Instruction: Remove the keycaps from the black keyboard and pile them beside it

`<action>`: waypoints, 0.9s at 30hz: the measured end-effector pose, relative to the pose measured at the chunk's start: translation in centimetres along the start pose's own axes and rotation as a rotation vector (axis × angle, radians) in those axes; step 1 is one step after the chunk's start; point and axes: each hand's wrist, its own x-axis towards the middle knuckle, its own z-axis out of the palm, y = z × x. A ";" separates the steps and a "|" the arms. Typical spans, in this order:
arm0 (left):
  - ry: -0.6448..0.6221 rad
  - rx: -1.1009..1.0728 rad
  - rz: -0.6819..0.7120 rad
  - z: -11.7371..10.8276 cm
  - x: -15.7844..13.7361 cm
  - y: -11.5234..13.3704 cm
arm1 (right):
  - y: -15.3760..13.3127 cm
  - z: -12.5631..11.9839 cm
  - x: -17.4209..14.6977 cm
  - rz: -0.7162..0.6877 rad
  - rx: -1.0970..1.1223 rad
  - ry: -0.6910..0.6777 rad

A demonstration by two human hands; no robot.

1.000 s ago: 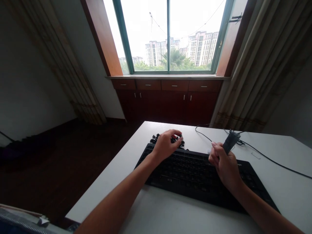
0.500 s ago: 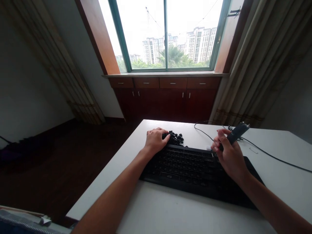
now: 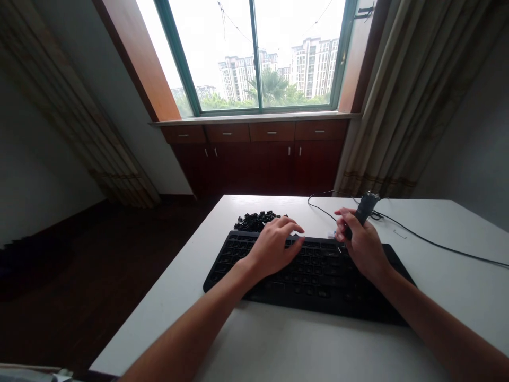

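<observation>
A black keyboard lies across the white table, many of its key positions looking bare of caps. Over its middle is my left hand, fingers apart, with nothing visible in them. Behind the keyboard's left part sits a heap of loose black keycaps. My right hand is closed around a dark, thick-handled tool, tilted above the keyboard's right part. The tool's upper end has shiny metal; a thin bright tip shows below my fingers. Its exact kind is unclear.
A black cable runs over the table at the right. A bent thin wire piece and a small whitish item lie nearby. Beyond the table stands a red-brown cabinet under the window.
My left hand has left the keycap heap and moved right over the keyboard, uncovering the heap. The right hand still grips the tool, now more upright. The view has shifted slightly.
</observation>
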 end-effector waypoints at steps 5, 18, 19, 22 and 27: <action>-0.150 -0.087 0.117 1.7 -1.1 3.3 | 0.2 0.1 0.0 -0.098 -0.021 0.021; -0.220 -0.087 0.277 2.4 -1.8 3.7 | -1.2 0.8 -0.7 0.139 0.051 -0.157; -0.221 -0.088 0.278 2.4 -1.8 3.7 | -1.1 0.7 -1.1 0.165 0.043 -0.159; -0.218 -0.102 0.288 2.4 -1.8 3.8 | -0.8 0.3 -2.3 0.219 0.016 -0.132; -0.225 -0.079 0.335 2.4 -1.7 3.9 | -0.5 0.0 -3.1 0.210 -0.030 -0.084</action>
